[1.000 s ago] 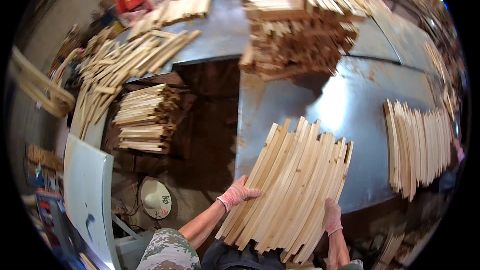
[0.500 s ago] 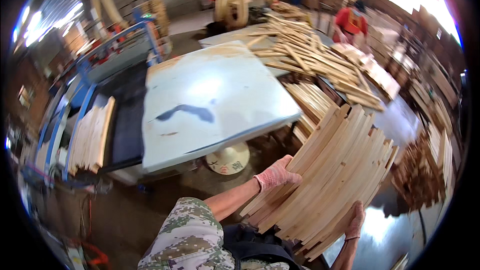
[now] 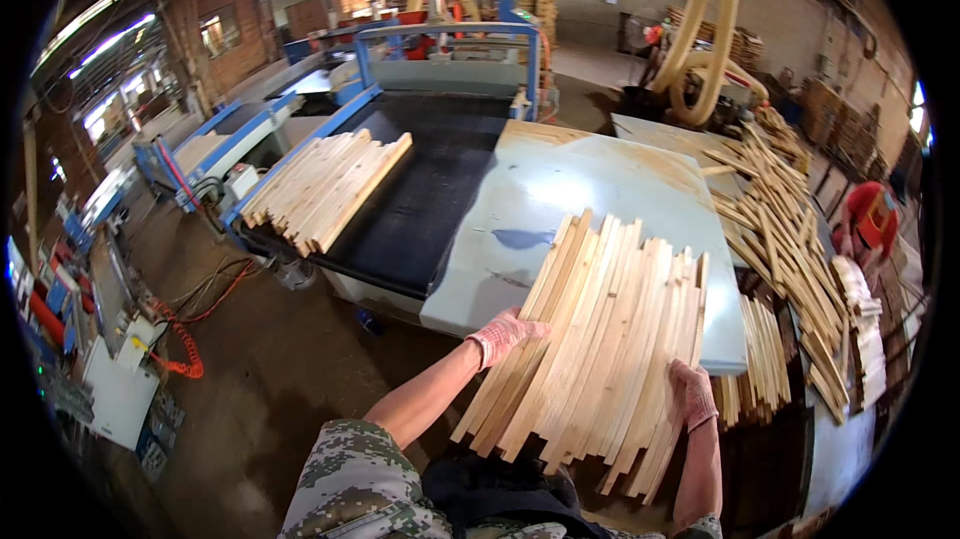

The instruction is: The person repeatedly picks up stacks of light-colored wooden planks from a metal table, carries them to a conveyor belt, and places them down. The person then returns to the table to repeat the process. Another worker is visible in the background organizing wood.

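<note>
Between my two hands I carry a flat batch of pale wooden strips, laid side by side with uneven ends. My left hand, in a pinkish knitted glove, grips its left edge with the thumb over the top. On the right edge my right hand, gloved alike, presses in from the side; its fingers underneath are hidden. The batch hangs over the near right part of a pale metal tabletop. Left of that, another batch of wooden strips lies on a black conveyor belt.
A blue machine frame spans the belt's far end. Loose wooden sticks are heaped at the right, near a person in red. More strips stand beside the tabletop. A coiled orange hose hangs at the left.
My view has swung left, bringing the belt and machine nearer the middle. The held batch has moved from beside the tabletop to over its near right part, still in both hands.
</note>
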`<move>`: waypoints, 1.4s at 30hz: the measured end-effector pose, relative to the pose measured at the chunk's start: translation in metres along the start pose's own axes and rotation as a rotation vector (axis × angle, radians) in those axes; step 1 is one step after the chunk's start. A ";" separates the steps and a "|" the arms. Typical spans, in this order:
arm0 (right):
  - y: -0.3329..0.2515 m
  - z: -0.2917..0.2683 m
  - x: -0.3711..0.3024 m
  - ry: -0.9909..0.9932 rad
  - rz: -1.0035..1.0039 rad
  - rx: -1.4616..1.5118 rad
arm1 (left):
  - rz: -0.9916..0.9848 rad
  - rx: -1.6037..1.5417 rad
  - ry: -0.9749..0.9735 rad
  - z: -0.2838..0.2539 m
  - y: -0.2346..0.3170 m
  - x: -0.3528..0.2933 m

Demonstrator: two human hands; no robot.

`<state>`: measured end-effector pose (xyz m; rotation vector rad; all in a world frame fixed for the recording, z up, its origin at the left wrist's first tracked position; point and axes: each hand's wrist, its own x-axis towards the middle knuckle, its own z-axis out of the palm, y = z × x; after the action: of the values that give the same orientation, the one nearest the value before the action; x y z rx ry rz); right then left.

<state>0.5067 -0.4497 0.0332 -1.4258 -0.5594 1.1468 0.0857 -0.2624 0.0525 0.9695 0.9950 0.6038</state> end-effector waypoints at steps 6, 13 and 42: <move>-0.038 0.075 0.081 0.000 0.118 -0.135 | -0.180 0.097 0.149 -0.048 0.032 0.056; -0.044 0.099 0.175 -0.015 0.085 -0.100 | -0.025 0.476 0.211 -0.071 0.078 0.161; -0.035 0.615 0.254 -0.317 -0.034 -0.480 | -0.146 1.505 0.792 -0.430 0.178 0.119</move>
<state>0.0825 0.0631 0.0729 -1.6341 -1.1372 1.2740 -0.2476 0.0828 0.0724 1.9758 2.3237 -0.0396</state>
